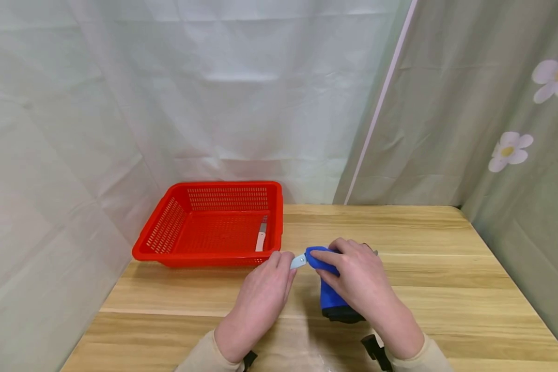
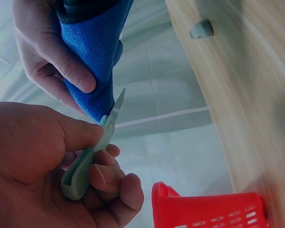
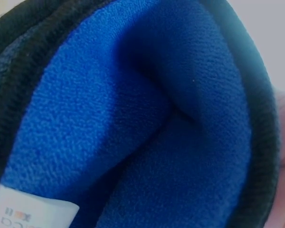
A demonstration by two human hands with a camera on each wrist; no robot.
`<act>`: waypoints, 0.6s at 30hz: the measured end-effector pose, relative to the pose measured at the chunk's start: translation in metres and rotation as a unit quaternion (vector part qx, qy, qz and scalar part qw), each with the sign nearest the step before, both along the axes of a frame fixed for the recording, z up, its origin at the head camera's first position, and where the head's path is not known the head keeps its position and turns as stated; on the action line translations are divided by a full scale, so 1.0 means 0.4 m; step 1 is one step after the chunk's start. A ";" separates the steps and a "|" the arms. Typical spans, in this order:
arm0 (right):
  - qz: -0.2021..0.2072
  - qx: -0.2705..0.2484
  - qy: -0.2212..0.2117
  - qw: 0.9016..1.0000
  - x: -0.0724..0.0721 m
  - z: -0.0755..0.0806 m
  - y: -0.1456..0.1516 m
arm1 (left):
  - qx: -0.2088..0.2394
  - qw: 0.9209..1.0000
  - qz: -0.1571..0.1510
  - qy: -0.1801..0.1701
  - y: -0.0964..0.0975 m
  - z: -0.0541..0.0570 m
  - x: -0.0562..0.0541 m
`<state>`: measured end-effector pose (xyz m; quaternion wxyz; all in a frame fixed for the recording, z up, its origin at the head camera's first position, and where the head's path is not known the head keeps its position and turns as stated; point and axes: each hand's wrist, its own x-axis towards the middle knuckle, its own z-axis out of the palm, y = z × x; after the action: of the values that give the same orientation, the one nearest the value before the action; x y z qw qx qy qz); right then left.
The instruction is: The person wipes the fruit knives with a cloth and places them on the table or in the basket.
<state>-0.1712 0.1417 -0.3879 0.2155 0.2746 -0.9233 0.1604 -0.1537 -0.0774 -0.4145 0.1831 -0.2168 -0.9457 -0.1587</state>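
My left hand point(image 1: 264, 289) holds a small folding knife by its pale green handle point(image 2: 80, 173), the thumb along one side and the fingers curled beneath. Its blade point(image 2: 118, 105) is out, and the tip points toward my right hand point(image 1: 365, 276). That hand grips a blue cloth point(image 1: 333, 297) with a black border, folded over the blade in the head view. In the left wrist view the cloth lies just beside the blade; whether it touches cannot be told. The right wrist view is filled by the cloth's folds and a white label point(image 3: 31, 211).
A red plastic basket point(image 1: 206, 258) stands at the back left of the wooden table point(image 1: 446, 310). Inside it, at the right, lies a slim tool with a pale pink handle point(image 1: 260, 242). A small grey object point(image 2: 202, 29) lies on the table beyond my right hand.
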 end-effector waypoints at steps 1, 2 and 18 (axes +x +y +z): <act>-0.003 0.001 0.000 1.000 0.000 0.001 0.001 | 0.000 1.000 0.000 0.002 0.000 0.000 0.000; -0.006 0.001 -0.001 1.000 0.000 0.002 0.003 | -0.001 1.000 0.001 0.004 0.000 0.000 0.000; -0.035 0.003 -0.005 0.999 -0.017 0.010 0.041 | -0.002 1.000 0.013 0.001 -0.003 0.010 0.001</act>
<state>-0.1781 0.1580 -0.3840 0.2157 0.2418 -0.9340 0.1508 -0.1535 -0.0788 -0.4104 0.1854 -0.2053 -0.9485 -0.1543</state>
